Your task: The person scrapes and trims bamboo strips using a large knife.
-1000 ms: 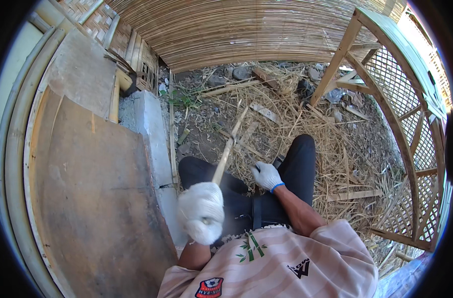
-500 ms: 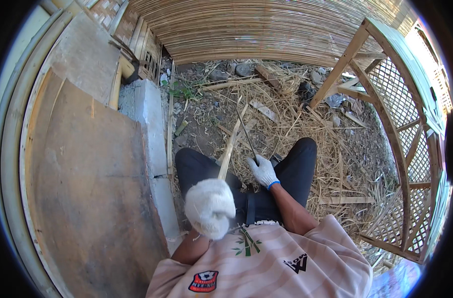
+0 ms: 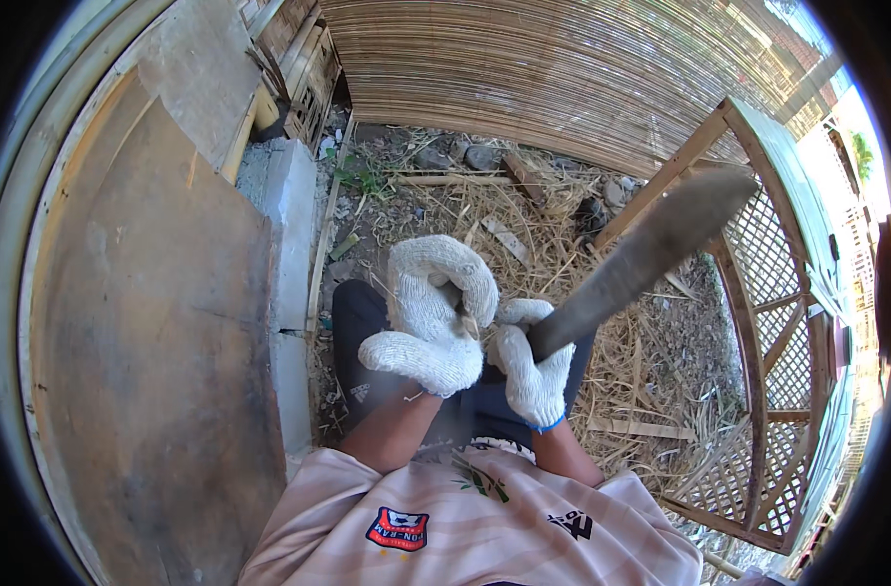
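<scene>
My left hand (image 3: 435, 322), in a white knitted glove, is raised over my lap. Its fingers curl round, the thumb stretched to the left. A small tan end of a bamboo strip (image 3: 471, 328) shows at the fingers; its length is hidden, seemingly pointing toward me. Just to the right, my right hand (image 3: 533, 366), gloved alike with a blue cuff edge, grips a machete. The broad, dark machete blade (image 3: 650, 259) slants up and right, its rounded tip near my view. The glove hides its handle. Both hands are close together, the fingers almost touching.
On my left lies a large brown wooden board (image 3: 162, 322) beside a concrete block ledge (image 3: 291, 244). A wooden lattice frame (image 3: 758, 391) stands at right. Ahead hangs a slatted bamboo screen (image 3: 523, 78). Dry shavings (image 3: 631, 381), stones and wood scraps litter the ground.
The machete has swung up from pointing down and away to slanting up and right. My left hand has moved forward and right, beside the right one; the long bamboo strip is no longer seen lengthwise.
</scene>
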`<state>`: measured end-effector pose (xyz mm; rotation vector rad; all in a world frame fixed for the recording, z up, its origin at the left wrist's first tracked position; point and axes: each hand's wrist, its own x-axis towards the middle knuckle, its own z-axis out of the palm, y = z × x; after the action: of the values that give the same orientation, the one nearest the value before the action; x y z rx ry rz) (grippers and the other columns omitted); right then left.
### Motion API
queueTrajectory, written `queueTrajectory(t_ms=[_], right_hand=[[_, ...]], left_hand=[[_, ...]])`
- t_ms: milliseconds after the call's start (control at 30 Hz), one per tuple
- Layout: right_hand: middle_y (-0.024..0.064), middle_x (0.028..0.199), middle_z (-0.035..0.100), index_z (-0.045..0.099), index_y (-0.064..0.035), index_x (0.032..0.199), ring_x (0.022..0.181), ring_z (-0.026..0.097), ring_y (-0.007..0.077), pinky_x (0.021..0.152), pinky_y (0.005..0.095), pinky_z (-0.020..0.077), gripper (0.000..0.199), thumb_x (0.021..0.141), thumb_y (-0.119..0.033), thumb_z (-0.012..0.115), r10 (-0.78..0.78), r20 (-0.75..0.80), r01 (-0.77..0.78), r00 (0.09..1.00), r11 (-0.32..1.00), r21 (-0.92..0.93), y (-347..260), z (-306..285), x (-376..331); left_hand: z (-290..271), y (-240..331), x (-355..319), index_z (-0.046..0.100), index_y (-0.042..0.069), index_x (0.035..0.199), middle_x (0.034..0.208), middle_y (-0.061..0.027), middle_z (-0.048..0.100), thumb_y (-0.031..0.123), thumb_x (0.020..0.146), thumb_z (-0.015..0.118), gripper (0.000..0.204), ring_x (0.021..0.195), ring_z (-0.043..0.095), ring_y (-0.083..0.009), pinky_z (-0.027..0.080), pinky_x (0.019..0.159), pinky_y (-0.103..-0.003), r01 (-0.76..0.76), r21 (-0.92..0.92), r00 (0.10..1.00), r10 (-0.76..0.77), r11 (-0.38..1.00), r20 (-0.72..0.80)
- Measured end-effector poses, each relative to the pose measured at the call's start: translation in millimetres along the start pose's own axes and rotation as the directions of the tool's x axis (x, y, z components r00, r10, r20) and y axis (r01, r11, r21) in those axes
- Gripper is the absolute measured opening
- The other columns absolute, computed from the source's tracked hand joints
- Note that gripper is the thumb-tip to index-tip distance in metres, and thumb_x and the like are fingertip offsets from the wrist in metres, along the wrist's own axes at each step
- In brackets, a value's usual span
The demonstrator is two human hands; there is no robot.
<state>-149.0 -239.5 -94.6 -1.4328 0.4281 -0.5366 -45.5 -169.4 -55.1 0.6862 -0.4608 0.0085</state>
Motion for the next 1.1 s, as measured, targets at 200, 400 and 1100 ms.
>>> queueTrajectory(t_ms=[200,400,1100], right_hand=[[0.0044,0.085,0.067,0.068,-0.0033,0.114,0.076,0.063,0.0109,0.07,0.0297,0.052,0.03,0.087,-0.014,0.077,-0.111,0.023,0.113,0.994,0.986,-0.126,-28.8,3.9,-4.1],[0.0044,0.095,0.067,0.066,-0.0011,0.112,0.081,0.06,0.011,0.071,0.0271,0.0504,0.03,0.087,-0.012,0.077,0.0,-0.048,-0.007,0.999,0.991,-0.135,-39.7,2.7,-1.3],[0.0177,0.089,0.07,0.058,-0.0029,0.135,0.073,0.073,0.0328,0.069,0.038,0.0557,0.052,0.083,-0.006,0.058,-0.052,0.359,0.147,0.932,0.959,-0.243,-64.3,-19.4,-2.3]], left_hand=[[14.7,-6.0,-3.3,0.05,0.005,0.115,0.088,-0.0057,0.055,0.096,0.072,0.036,0.101,0.072,0.053,-0.0132,0.047,0.065,-0.027,0.152,-0.131,0.98,-0.167,0.98,-0.107],[-9.4,-32.9,-16.8,0.054,0.005,0.11,0.092,-0.0045,0.055,0.055,0.106,0.037,0.053,0.078,0.053,-0.0124,0.045,0.071,-0.029,0.029,0.332,0.995,-0.059,0.943,0.079],[-72.1,-52.3,-47.8,0.059,0.0,0.127,0.13,-0.0202,0.059,0.051,0.072,0.079,0.078,0.127,0.054,-0.0388,0.037,0.113,-0.049,0.029,0.693,0.866,-0.365,0.72,0.343]])
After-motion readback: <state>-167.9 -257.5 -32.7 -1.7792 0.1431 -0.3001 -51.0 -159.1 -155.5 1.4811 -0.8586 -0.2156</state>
